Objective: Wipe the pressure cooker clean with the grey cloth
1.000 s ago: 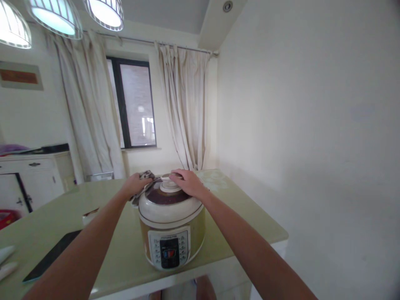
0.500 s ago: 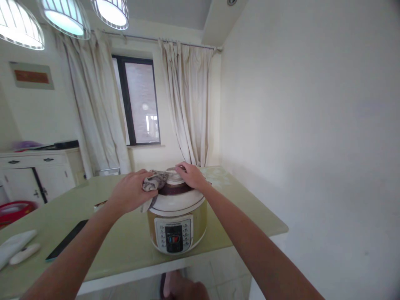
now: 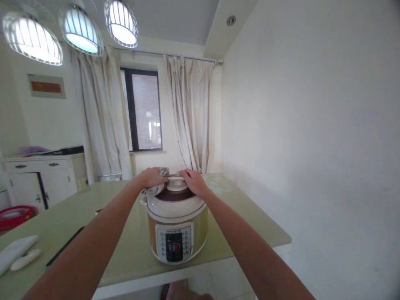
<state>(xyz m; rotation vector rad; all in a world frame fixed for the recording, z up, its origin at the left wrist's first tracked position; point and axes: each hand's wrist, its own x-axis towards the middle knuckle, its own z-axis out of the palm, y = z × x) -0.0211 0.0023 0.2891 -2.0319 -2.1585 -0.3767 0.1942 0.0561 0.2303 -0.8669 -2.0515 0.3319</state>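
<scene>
An electric pressure cooker (image 3: 178, 210) with a white lid, gold-toned body and dark button panel stands upright near the front edge of the table. My left hand (image 3: 151, 178) is closed on a grey-and-white patterned cloth (image 3: 153, 190), pressed against the left side of the lid's top. On the right side of the round lid knob (image 3: 176, 183) rests my right hand (image 3: 194, 182), its fingers curled over the rim. Parts of the cloth and the knob are hidden behind my fingers.
Left of the cooker, a dark flat tablet-like object (image 3: 62, 249) lies on the green tabletop (image 3: 125, 246), partly behind my left forearm. White objects (image 3: 18, 250) lie at the far left. A red basin (image 3: 15, 216) and a white cabinet (image 3: 56, 177) stand beyond. A wall (image 3: 296, 146) rises at the right.
My left hand with the cloth went from the lid's far left side to its near left, then back up beside the knob. My right hand stays on the knob. The camera view has shifted slightly.
</scene>
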